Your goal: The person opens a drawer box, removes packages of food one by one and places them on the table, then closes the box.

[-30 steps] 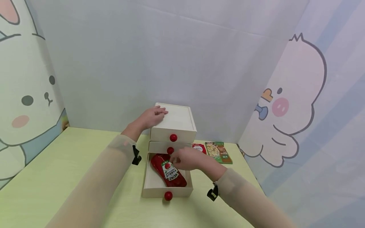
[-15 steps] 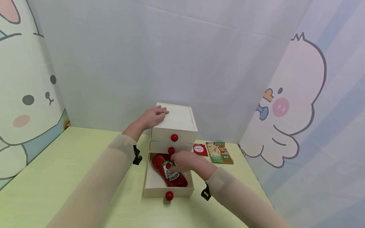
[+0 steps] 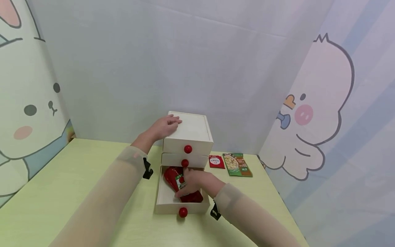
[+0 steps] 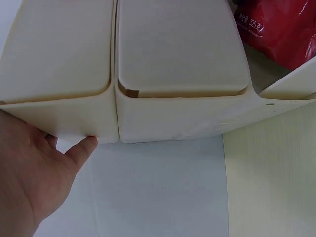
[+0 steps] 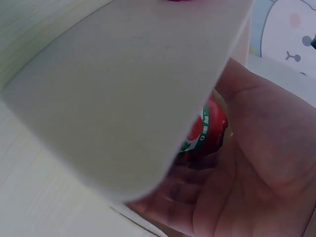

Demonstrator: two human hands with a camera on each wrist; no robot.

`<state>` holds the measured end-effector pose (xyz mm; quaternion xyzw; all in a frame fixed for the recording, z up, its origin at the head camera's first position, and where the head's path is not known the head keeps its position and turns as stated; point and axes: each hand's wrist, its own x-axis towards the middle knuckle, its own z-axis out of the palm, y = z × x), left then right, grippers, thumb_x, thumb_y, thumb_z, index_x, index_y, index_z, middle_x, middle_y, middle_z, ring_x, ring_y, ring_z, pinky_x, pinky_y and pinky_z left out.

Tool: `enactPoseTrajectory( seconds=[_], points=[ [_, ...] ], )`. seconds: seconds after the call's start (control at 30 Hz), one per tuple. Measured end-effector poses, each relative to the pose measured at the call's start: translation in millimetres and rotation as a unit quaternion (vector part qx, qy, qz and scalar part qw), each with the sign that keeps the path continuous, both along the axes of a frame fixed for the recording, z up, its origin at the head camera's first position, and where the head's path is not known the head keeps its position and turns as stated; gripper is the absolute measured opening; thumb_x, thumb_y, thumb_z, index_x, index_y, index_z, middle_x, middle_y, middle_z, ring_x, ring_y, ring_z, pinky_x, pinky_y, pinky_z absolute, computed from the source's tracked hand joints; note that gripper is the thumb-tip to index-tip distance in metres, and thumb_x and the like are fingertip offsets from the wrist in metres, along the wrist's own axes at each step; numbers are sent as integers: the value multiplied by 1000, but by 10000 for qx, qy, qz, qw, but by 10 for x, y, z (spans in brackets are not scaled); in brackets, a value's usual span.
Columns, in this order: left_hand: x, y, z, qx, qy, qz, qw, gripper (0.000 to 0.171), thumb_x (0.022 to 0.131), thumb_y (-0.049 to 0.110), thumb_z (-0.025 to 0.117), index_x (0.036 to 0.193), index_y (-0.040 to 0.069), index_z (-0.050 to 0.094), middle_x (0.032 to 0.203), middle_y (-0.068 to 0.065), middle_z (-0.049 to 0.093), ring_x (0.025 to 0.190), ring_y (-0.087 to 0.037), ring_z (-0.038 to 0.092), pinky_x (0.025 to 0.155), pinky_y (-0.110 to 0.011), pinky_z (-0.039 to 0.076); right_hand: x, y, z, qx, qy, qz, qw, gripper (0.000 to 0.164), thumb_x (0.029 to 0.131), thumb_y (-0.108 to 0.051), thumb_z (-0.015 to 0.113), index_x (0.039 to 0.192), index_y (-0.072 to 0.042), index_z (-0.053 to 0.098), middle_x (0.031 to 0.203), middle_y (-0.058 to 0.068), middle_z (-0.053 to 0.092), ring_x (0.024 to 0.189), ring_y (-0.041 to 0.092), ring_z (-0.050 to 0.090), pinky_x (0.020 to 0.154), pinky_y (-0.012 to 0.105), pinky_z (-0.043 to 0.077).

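A white cabinet (image 3: pixel 193 127) with three stacked drawers and round red knobs stands on the table. My left hand (image 3: pixel 163 127) rests on its top at the left edge; in the left wrist view that hand's thumb (image 4: pixel 83 150) touches the side wall. The bottom drawer (image 3: pixel 166 208) is pulled out and holds a red Heinz ketchup pouch (image 3: pixel 171 177), lying slantwise. Over the pouch is my right hand (image 3: pixel 195 181), inside the drawer, fingers spread and covering much of the label. In the right wrist view the drawer front hides the fingertips, and the pouch (image 5: pixel 216 123) shows beyond the palm.
Right of the cabinet lie a small red packet (image 3: pixel 217 162) and a green and brown food packet (image 3: pixel 237 165). The pale yellow table (image 3: pixel 92 185) extends to both sides. A printed curtain (image 3: pixel 123 68) hangs behind and beside it.
My right hand has gone down into the drawer over the ketchup pouch and its fingers have spread. The left hand stays on the cabinet top.
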<state>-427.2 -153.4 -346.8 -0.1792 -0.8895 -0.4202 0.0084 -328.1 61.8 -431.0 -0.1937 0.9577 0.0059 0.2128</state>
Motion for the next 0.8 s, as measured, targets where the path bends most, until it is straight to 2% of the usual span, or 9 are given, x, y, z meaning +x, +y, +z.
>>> enactPoseTrajectory(
  seconds=[0.13, 0.27, 0.53, 0.6, 0.8],
  points=[
    [5, 4, 6, -22, 5, 3, 10000, 53, 115, 35, 37, 160, 16, 60, 179, -1, 38, 174, -26, 10, 140, -57, 14, 22, -12, -14, 142, -32, 0, 9999, 130, 81, -79, 82, 173, -6, 27, 160, 11, 52, 126, 21, 58, 118, 43, 55],
    [-13, 14, 1, -38, 31, 31, 10000, 53, 116, 36, 38, 159, 16, 61, 179, -1, 39, 174, -26, 13, 141, -56, 15, 44, -19, -42, 289, 32, -27, 9996, 135, 77, -79, 85, 174, -6, 24, 161, 13, 50, 127, 23, 56, 116, 44, 56],
    [-30, 20, 3, -58, 43, 62, 10000, 53, 116, 36, 39, 159, 16, 61, 178, -2, 40, 174, -27, 13, 140, -56, 16, 58, -38, -97, 348, 47, -223, 9991, 138, 76, -80, 85, 176, -10, 20, 167, 13, 48, 132, 25, 58, 120, 48, 54],
    [-31, 19, 0, -52, 41, 74, 10000, 52, 116, 36, 39, 159, 16, 61, 179, -2, 40, 174, -26, 13, 140, -55, 16, 58, -38, -100, 332, 66, -196, 9992, 136, 77, -79, 85, 175, -9, 21, 166, 12, 49, 130, 25, 59, 119, 48, 54],
    [-35, 16, -17, -21, 22, 66, 10000, 53, 116, 36, 38, 160, 17, 60, 179, -1, 39, 174, -26, 12, 141, -55, 15, 26, -26, -121, 126, 100, -120, 9998, 121, 85, -68, 84, 172, -7, 26, 147, 10, 61, 116, 20, 61, 112, 43, 58]
  ],
)
